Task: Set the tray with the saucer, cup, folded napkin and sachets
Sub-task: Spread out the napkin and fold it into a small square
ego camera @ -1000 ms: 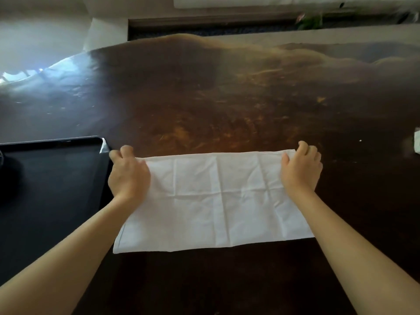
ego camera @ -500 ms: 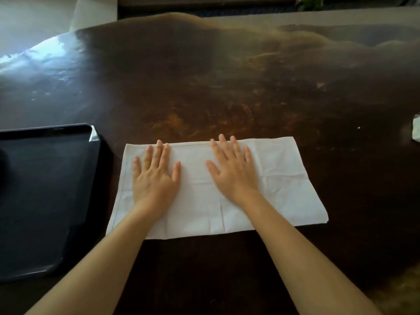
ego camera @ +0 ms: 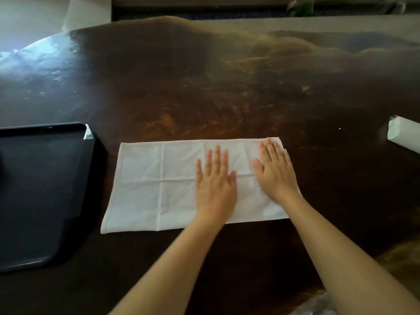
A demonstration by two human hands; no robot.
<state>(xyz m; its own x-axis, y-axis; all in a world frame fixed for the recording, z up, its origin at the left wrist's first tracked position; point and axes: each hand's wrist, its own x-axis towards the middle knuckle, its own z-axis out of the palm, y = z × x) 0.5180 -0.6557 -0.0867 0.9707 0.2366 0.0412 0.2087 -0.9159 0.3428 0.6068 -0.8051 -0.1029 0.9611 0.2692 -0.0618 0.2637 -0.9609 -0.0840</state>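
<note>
On the dark wooden table point(ego camera: 204, 87), right of the black tray point(ego camera: 45, 189), lies the white napkin point(ego camera: 154, 183), a long rectangle with fold creases showing, spread flat and just clear of the tray's edge. Both hands press down on its right half! Left hand point(ego camera: 214, 185) sits palm-down near the napkin's middle, fingers straight and spread, gripping nothing. Right hand point(ego camera: 273, 171) lies flat at the napkin's right end, fingers extended, fingertips reaching the far edge. Well to the right of the napkin, a white wrapped packet point(ego camera: 402, 135) sits at the frame's edge.
</note>
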